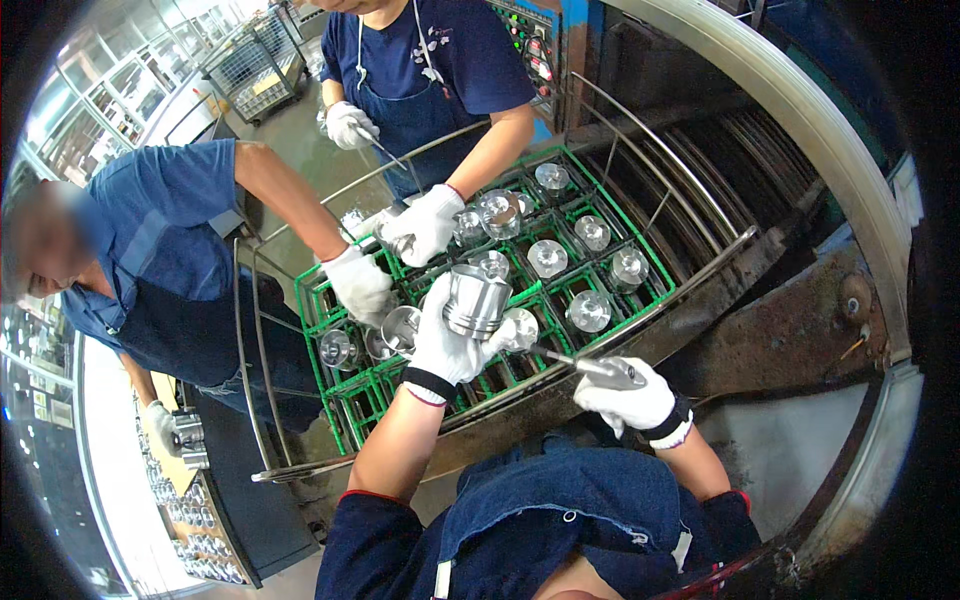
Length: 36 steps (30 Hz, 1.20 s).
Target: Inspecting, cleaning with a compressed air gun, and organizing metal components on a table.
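My left hand [446, 348], in a white glove with a black wristband, holds a silver metal piston [477, 297] with ring grooves up over the green wire rack. My right hand [630, 400], gloved the same way, is wrapped round the grey handle of a thin-shafted hand tool [612, 373]. The shaft points left toward the piston's lower side; whether the tip touches it I cannot tell. Below, the rack [622, 221] has square cells with several pistons standing in them, such as one piston [590, 311] right of my left hand.
Across the rack a co-worker's gloved hand [425, 226] is over the cells, their other hand [352, 126] gripping a thin tool. A second co-worker's glove [358, 285] reaches in from the left. Metal rails [690, 285] flank the rack. A table [245, 520] with pistons stands lower left.
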Each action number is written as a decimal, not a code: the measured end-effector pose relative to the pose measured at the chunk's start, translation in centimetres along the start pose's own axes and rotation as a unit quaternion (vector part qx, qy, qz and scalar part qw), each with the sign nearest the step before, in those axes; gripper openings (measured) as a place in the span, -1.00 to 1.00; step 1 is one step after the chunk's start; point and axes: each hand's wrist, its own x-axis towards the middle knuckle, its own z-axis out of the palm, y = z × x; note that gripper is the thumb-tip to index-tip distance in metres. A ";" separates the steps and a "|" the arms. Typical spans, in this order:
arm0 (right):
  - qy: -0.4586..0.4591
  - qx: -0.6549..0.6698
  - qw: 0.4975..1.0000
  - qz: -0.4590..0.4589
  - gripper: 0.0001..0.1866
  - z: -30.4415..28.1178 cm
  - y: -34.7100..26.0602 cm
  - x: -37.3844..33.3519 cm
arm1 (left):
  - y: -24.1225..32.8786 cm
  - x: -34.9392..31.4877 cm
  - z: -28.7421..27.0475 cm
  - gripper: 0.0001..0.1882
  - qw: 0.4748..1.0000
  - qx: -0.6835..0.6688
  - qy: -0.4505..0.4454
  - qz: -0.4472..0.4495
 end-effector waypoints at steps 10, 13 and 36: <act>0.133 0.047 0.989 -0.046 -0.68 0.9 0.7 1.7 | -0.4 -0.3 0.4 -0.48 0.997 0.003 -0.077 -0.010; 0.056 -0.038 0.997 -0.046 -0.65 1.4 -0.4 1.0 | -0.3 -0.2 0.5 -0.52 0.999 0.012 -0.035 0.009; 0.024 -0.032 0.998 -0.054 -0.87 -0.8 -2.3 -2.9 | -0.8 -2.8 1.9 0.16 0.467 0.711 0.076 0.520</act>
